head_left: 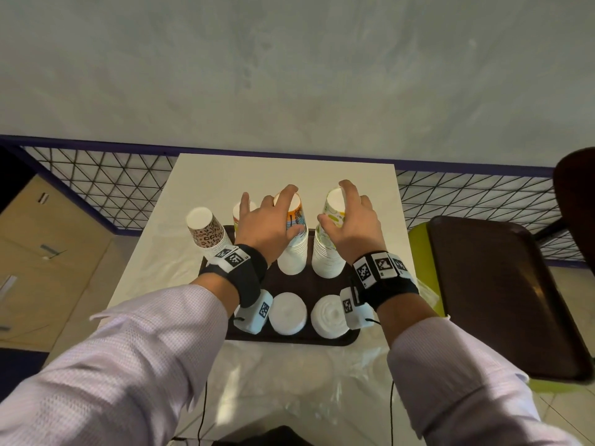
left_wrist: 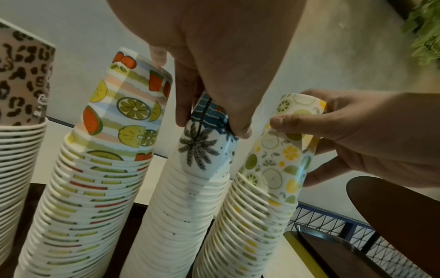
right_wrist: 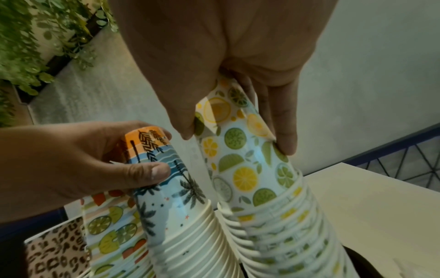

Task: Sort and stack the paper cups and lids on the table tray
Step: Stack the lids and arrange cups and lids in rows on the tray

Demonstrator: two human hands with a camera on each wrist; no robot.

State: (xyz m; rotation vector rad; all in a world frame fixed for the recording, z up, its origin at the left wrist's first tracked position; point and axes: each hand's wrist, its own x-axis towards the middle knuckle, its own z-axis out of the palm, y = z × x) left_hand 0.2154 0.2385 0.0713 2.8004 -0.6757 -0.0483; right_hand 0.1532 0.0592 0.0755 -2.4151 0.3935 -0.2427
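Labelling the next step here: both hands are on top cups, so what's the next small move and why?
Probably press both top cups straight down to seat them. The left hand grips the palm-tree printed paper cup and the right hand grips the lemon-and-lime printed paper cup; each sits inverted, high on its own matching stack on the dark brown tray, more exposed than the nested cups below.

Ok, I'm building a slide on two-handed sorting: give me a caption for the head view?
Left hand grips the palm-print cup stack, right hand the citrus-print stack.
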